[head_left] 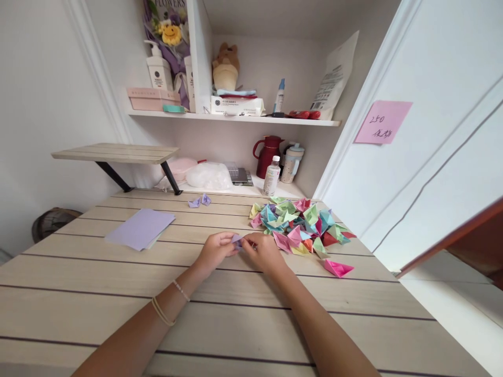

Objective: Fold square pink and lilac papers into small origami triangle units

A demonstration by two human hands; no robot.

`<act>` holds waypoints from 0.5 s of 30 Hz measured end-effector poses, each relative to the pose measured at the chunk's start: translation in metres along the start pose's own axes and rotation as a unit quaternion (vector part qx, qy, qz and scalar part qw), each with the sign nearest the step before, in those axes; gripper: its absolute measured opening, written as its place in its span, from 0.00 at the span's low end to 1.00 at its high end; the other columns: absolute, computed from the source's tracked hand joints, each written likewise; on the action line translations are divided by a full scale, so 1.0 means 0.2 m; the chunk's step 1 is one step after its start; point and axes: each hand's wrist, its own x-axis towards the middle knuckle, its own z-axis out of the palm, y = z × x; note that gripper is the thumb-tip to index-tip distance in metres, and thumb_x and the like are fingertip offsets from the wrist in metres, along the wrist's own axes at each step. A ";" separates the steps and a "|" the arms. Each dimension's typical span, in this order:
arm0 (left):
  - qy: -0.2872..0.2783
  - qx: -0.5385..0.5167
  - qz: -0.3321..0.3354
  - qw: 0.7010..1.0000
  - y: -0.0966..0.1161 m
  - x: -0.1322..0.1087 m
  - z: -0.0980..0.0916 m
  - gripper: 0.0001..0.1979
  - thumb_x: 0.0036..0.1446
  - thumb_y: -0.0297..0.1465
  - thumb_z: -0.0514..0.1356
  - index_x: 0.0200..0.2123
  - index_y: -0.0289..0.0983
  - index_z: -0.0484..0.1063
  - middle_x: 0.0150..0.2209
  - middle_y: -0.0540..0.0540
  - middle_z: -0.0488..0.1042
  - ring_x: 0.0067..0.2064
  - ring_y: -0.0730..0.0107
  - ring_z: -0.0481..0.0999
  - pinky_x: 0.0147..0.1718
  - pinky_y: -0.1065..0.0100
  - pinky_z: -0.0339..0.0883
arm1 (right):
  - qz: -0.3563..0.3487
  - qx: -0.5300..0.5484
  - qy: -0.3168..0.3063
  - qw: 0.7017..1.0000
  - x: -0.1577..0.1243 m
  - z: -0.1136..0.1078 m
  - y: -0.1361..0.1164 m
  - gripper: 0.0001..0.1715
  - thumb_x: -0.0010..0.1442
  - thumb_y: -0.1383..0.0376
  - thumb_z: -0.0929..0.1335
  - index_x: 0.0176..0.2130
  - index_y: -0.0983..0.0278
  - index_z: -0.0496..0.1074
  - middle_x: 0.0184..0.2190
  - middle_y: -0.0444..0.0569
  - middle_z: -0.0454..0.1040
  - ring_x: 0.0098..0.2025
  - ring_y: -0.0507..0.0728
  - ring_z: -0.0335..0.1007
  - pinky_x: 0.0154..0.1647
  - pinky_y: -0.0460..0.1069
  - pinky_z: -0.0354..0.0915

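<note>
Between my two hands, just above the slatted tabletop (pixel 204 335), is a small piece of folded purple paper (pixel 236 239). My left hand (pixel 217 249) grips its left side, and the fingers of my right hand (pixel 261 251) pinch its right side. Much of the paper is hidden by my fingers. To the right lies a heap of folded paper boats (pixel 293 220) in green, blue, pink, yellow and red. One bright pink boat (pixel 338 268) sits apart at the heap's near side. Two little purple boats (pixel 199 201) rest farther back.
A stack of purple paper sheets (pixel 140 228) lies at the left, near a raised wooden stand (pixel 116 152) on black legs. Behind the heap stand a clear bottle (pixel 272 177), a dark red jug (pixel 269 157) and a pale tumbler (pixel 292 163). A filled plastic bag (pixel 209 176) sits at the back.
</note>
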 end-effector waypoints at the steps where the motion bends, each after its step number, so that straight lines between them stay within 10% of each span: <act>1: 0.006 0.000 -0.002 1.000 0.00 0.00 0.00 0.17 0.40 0.29 0.65 0.37 0.30 0.73 0.34 0.40 0.77 0.37 0.63 0.76 0.41 0.64 0.68 | 0.002 0.007 0.001 1.000 0.00 0.00 0.00 0.13 0.55 0.68 0.62 0.22 0.64 0.71 0.19 0.45 0.72 0.23 0.51 0.64 0.25 0.44 0.53; 15: -0.003 -0.033 -0.023 0.999 0.02 -0.01 0.00 0.14 0.41 0.25 0.65 0.35 0.30 0.73 0.34 0.40 0.77 0.37 0.64 0.76 0.42 0.64 0.68 | -0.008 0.053 0.007 0.999 0.00 -0.01 0.01 0.11 0.54 0.68 0.63 0.26 0.64 0.73 0.24 0.47 0.74 0.26 0.52 0.67 0.29 0.45 0.59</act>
